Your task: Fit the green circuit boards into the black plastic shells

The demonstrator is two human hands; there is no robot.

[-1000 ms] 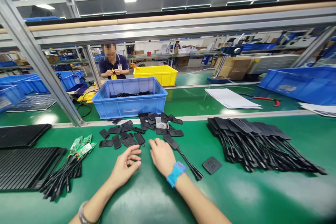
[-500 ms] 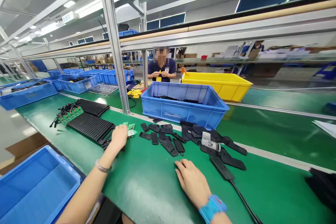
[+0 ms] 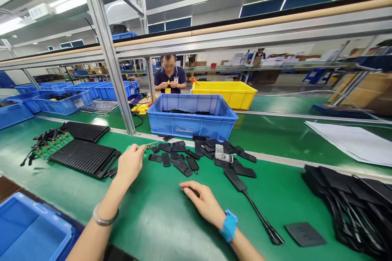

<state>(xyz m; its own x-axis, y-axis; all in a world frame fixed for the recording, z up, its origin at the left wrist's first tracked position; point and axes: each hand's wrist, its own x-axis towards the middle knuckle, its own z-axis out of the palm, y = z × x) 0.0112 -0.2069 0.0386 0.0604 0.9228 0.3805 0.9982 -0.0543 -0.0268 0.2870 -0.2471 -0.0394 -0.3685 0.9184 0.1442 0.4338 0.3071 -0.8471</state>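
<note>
My left hand (image 3: 131, 164) is closed in a pinch on a small green circuit board (image 3: 152, 145), whose end sticks out past the fingertips to the right. Part of it is hidden behind the hand. Nearer to me, my right hand (image 3: 204, 203) lies low over the green tabletop with its fingers stretched out and nothing in them. Several small black plastic cover pieces (image 3: 182, 166) are scattered just beyond both hands. Among them lies a light grey shell piece (image 3: 223, 156). A black flat-headed part with a cable (image 3: 235, 180) lies to the right of my right hand.
Slotted black trays (image 3: 82, 157) and green boards with black leads (image 3: 55, 147) lie at left. A blue bin (image 3: 190, 121) stands at the back, a yellow bin (image 3: 225, 94) behind it. Black cabled parts (image 3: 352, 200) are piled at right. A person (image 3: 170, 77) sits opposite.
The camera view has swung to the right, bringing the black pile and white papers into sight. My left hand has lifted a green board from beside the slotted tray. My right hand stays near the table.
</note>
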